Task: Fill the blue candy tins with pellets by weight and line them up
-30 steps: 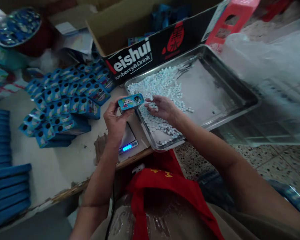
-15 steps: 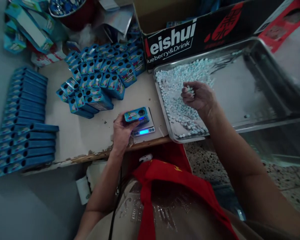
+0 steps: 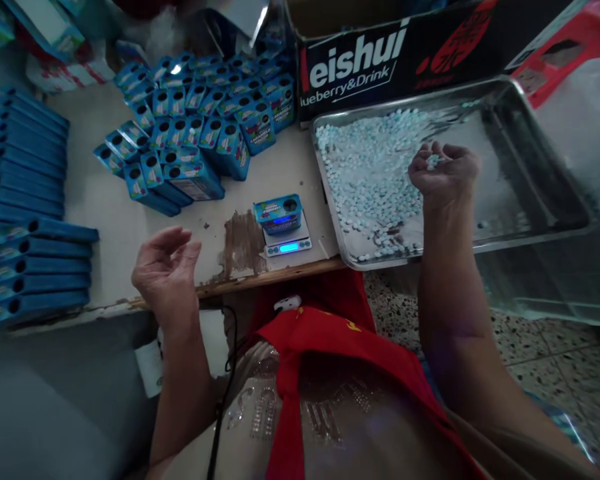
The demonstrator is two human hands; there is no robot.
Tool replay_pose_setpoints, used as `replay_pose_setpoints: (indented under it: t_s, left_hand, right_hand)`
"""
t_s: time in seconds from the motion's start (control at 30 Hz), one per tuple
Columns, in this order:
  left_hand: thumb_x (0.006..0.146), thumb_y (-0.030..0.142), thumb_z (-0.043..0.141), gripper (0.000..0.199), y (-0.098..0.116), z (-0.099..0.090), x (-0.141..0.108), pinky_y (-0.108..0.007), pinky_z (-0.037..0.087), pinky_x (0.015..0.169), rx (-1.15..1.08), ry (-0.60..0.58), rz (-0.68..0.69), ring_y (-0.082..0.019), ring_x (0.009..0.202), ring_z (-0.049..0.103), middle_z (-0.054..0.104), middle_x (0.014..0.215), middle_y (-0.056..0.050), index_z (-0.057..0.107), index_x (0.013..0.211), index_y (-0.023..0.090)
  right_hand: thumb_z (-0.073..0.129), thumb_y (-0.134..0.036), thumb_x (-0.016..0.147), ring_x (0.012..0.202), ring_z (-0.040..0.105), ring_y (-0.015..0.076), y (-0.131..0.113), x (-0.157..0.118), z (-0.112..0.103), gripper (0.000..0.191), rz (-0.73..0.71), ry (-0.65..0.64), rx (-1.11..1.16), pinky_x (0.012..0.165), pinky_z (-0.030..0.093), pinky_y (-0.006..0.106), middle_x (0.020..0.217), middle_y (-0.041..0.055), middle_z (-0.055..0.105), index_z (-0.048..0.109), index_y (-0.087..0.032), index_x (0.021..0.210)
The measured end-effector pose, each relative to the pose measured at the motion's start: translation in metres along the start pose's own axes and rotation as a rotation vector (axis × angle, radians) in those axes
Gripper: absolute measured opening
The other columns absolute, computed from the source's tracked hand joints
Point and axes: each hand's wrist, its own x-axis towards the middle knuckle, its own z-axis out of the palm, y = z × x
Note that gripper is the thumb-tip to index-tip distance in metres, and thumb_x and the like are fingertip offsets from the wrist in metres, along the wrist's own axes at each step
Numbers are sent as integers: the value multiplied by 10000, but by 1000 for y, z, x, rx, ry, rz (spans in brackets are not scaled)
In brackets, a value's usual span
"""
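Observation:
A small blue candy box [image 3: 278, 213] with a round hole in its top stands on the digital scale [image 3: 289, 247], whose display glows blue. My left hand [image 3: 166, 267] is off to the left of the scale over the table edge, fingers loosely curled and apart, holding nothing. Palm up above the metal tray [image 3: 347, 257], my right hand [image 3: 444, 170] cups several small pale candies [image 3: 434, 160] in its bent fingers. Many more pale blue and white candies [image 3: 365, 173] are spread over the tray's left half.
Blue boxes with holes [image 3: 195, 127] stand clustered behind the scale. More boxes [image 3: 30, 200] are stacked in rows at the far left. A black carton [image 3: 360, 63] stands behind the tray. The table's worn wooden edge [image 3: 275, 273] runs along the front.
My left hand has let go of the candy box on the scale and moved left. My right hand, holding candies, has shifted right over the tray and turned palm up. The view has shifted slightly.

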Motion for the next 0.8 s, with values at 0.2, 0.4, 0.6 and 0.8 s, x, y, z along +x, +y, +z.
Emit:
replay_pose_setpoints:
  t_s: [0.2,0.4,0.6,0.8]
  left_hand:
    - [950,459,996,439,14,9,-9,-525,677,1062,-9,-2,22,-253,1118,842,845,1149,-49,787,1263,232]
    - [963,461,1000,475,14,18,-18,-411,714,1065,-19,-53,33,-217,1094,816,823,1134,-52,784,1302,209]
    - [965,391,959,420,11,18,-19,-401,711,1084,5,-81,12,-212,1129,817,821,1165,-37,772,1314,251]
    - [983,491,949,466,10,26,-23,-468,695,1121,-13,-128,0,-238,1156,829,819,1188,-34,768,1343,259]
  right_hand:
    - [405,-56,1126,543,238,80,-2,-19,17,512,92,-151,-133,601,182,333,694,-16,580,645,-223,706]
    - [383,-84,1202,486,209,20,-9,-54,38,575,196,-159,-251,576,86,310,571,-71,461,609,-174,681]
    - [335,-15,1166,438,289,-24,-5,-61,55,670,198,-158,-281,538,107,212,509,-43,457,503,-141,529]
    - [110,14,1139,498,380,-57,-11,-73,53,681,233,-265,-269,573,159,191,580,-67,507,593,-119,678]
